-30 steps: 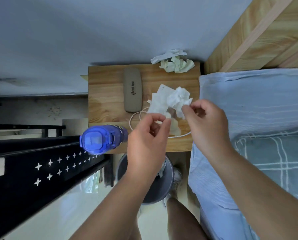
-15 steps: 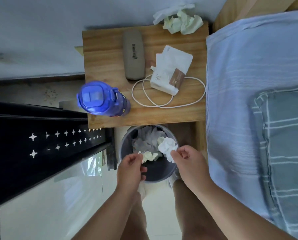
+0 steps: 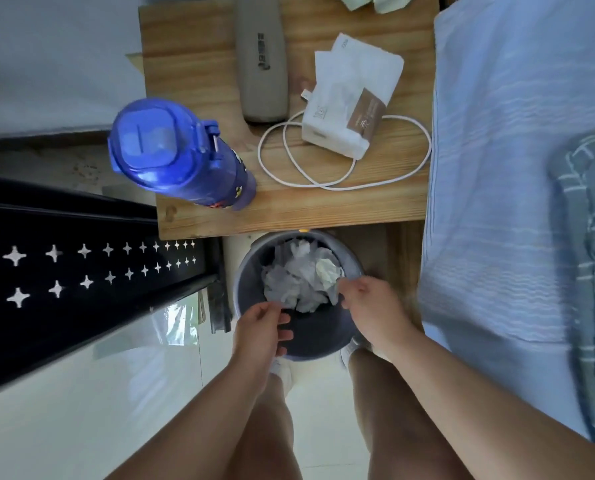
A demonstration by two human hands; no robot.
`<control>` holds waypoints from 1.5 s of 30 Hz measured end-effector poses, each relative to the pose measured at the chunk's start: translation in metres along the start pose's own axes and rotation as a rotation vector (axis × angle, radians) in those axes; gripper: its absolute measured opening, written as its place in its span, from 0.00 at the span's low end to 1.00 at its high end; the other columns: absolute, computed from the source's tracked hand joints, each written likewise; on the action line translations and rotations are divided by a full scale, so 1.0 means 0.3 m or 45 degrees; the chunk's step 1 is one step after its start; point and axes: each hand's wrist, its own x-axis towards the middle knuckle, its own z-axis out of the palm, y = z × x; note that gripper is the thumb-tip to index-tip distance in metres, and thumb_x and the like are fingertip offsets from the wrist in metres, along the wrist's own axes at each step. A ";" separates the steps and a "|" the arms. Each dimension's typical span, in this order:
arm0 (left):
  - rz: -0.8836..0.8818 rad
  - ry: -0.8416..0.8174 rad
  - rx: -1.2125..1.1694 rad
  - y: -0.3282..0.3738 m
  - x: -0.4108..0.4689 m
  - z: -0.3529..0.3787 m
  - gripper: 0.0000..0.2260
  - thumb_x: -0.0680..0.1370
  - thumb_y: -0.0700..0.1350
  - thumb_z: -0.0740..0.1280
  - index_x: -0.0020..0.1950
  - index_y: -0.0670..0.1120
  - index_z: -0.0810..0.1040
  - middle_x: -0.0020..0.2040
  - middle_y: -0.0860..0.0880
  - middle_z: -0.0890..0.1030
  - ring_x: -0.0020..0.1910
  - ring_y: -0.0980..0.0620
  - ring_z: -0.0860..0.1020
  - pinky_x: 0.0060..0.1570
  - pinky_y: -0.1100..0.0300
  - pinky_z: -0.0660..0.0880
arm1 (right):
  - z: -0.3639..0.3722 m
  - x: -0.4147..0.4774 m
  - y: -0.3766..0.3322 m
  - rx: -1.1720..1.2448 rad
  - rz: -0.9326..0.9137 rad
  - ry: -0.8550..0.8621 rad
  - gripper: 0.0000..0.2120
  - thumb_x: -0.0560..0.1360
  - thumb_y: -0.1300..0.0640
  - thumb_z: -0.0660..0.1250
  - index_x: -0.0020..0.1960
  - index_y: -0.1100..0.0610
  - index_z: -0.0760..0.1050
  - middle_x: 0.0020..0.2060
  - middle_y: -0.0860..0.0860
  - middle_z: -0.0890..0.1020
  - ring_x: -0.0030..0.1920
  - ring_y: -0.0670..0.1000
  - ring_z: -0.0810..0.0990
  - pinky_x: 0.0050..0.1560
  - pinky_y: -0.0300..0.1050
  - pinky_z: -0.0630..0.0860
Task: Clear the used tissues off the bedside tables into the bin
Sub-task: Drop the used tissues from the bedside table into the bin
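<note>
Nearest the camera, two bare legs stood on the pale glossy floor (image 3: pixel 98 393), with white shoes (image 3: pixel 282 370) at the foot of a round grey plastic bin (image 3: pixel 323 342). Both hands hung over the bin's near side. The left-hand grip (image 3: pixel 261 329) was over the near rim, its fingers loosely curled and holding nothing. The right-hand grip (image 3: pixel 374 306) was blurred. Its fingertips (image 3: pixel 345 294) were at the edge of the crumpled white tissues in the bin (image 3: pixel 299 277), but I could not tell whether they pinched one or had let go. Those tissues lay heaped against the bin's far wall.

To the left of the bin ran a black metal frame with star-shaped cut-outs (image 3: pixel 81 271). To the right lay a bed under a pale blue sheet (image 3: pixel 496 133), with a grey-green checked blanket (image 3: pixel 593 289) on it.

Just past the bin was the light wooden tabletop (image 3: pixel 323 209). A translucent blue drinking bottle with a flip lid (image 3: pixel 178 157) stood at its near left corner. Beside the bottle lay a looped white cable (image 3: pixel 341 183), and a white tissue packet with a brown label (image 3: pixel 344 123) rested on part of it. A grey-brown oblong case (image 3: pixel 263 64) lay further back. At the far edge, cut off by the top of the view, more crumpled pale tissues (image 3: pixel 361 1) sat on the tabletop.
</note>
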 end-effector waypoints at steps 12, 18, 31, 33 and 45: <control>0.591 -0.233 -0.156 0.534 -0.329 0.223 0.12 0.85 0.50 0.65 0.47 0.50 0.85 0.37 0.54 0.86 0.31 0.56 0.81 0.26 0.63 0.75 | -0.418 -0.082 -0.526 0.213 -0.297 0.219 0.22 0.72 0.37 0.64 0.43 0.56 0.80 0.32 0.53 0.82 0.29 0.46 0.75 0.36 0.56 0.76; 0.716 -0.086 -0.321 0.920 -0.344 0.338 0.11 0.85 0.49 0.65 0.46 0.48 0.83 0.36 0.54 0.84 0.30 0.56 0.78 0.27 0.61 0.74 | -0.637 0.074 -0.805 0.228 -0.455 0.383 0.10 0.73 0.43 0.68 0.41 0.48 0.82 0.31 0.40 0.83 0.33 0.39 0.80 0.39 0.43 0.74; 0.946 0.284 0.061 1.271 -0.020 0.469 0.22 0.78 0.44 0.71 0.72 0.56 0.77 0.48 0.58 0.82 0.43 0.61 0.80 0.29 0.75 0.71 | -0.658 0.443 -0.969 -0.453 -0.656 0.620 0.29 0.73 0.41 0.75 0.67 0.57 0.77 0.64 0.60 0.78 0.66 0.62 0.74 0.66 0.55 0.73; 0.968 0.305 0.163 1.272 0.017 0.485 0.17 0.77 0.44 0.70 0.64 0.57 0.80 0.46 0.58 0.82 0.44 0.57 0.81 0.33 0.71 0.73 | -0.649 0.476 -0.960 -0.522 -0.644 0.638 0.28 0.73 0.40 0.75 0.67 0.55 0.78 0.64 0.59 0.78 0.66 0.63 0.74 0.66 0.54 0.73; 0.862 0.303 0.127 1.222 -0.031 0.495 0.17 0.77 0.43 0.65 0.28 0.50 0.72 0.19 0.56 0.66 0.27 0.50 0.63 0.33 0.61 0.64 | -0.644 0.411 -0.927 -0.593 -0.666 0.593 0.21 0.76 0.46 0.69 0.62 0.58 0.77 0.60 0.60 0.79 0.62 0.64 0.75 0.56 0.54 0.75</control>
